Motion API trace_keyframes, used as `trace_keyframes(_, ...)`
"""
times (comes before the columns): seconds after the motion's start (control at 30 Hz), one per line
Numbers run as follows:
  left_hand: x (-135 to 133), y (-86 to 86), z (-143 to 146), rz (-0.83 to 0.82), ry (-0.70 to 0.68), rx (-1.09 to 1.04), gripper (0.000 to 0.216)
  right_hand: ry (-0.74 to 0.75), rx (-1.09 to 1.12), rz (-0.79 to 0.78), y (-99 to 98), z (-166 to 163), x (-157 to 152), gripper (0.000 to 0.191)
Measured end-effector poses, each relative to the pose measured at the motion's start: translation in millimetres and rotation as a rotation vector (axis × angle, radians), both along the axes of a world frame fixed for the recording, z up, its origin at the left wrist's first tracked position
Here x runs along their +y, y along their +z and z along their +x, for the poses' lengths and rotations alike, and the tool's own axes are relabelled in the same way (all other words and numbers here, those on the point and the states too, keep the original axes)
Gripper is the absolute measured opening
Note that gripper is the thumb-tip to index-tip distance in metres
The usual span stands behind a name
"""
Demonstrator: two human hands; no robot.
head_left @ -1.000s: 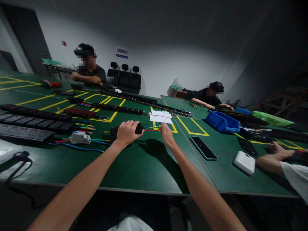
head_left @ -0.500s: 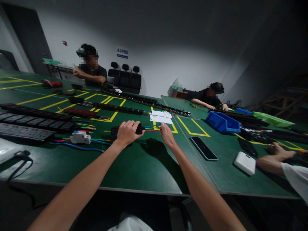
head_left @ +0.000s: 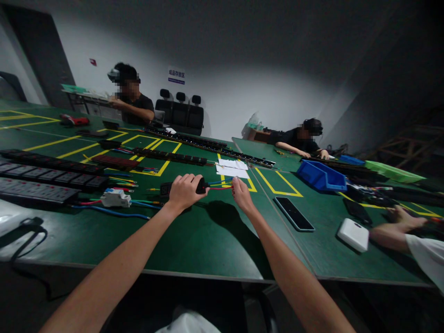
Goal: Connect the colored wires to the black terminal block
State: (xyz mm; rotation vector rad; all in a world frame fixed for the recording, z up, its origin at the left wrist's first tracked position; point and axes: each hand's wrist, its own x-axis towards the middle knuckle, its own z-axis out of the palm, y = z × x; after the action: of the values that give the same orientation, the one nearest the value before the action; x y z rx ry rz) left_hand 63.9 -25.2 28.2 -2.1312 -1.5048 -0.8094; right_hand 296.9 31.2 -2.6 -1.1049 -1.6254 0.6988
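My left hand (head_left: 185, 192) is wrapped over a black power strip (head_left: 165, 189), whose ends show on both sides of the palm. Coloured wires (head_left: 220, 188), red, blue and green-yellow, run out of its right end. These wires lead to my right hand (head_left: 240, 192), whose fingertips pinch them; the wire ends are hidden inside the fingers. Both hands are just above the green table (head_left: 194, 240). Beyond them lie white papers (head_left: 231, 168).
Several power strips (head_left: 38, 187) and a white circuit breaker (head_left: 116, 198) lie at left. To the right are a phone (head_left: 294, 214), a white box-shaped device (head_left: 353, 235) and a blue bin (head_left: 321, 175). Co-workers sit across the table; another person's arm (head_left: 391, 233) reaches in at right.
My hands keep almost the same hold and place. The person at the far left has shifted the head and forearms slightly.
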Motion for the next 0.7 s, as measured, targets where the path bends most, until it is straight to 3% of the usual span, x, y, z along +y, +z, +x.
trace_keyframes(0.3, 2, -1.7, -1, 0.005, 0.0, -0.026, 0.042, -0.01, -0.025, 0.074, 4.8, 2, -2, 0.058)
trace_keyframes(0.57, 4, -3.7, -2, -0.009, -0.007, -0.075, 0.044, 0.12, 0.241, -0.159, 12.7, -6, -10, 0.056)
trace_keyframes(0.7, 5, -3.8, -3, -0.018, -0.025, -0.084, 0.043, 0.119, 0.247, -0.167, 12.8, -7, -11, 0.055)
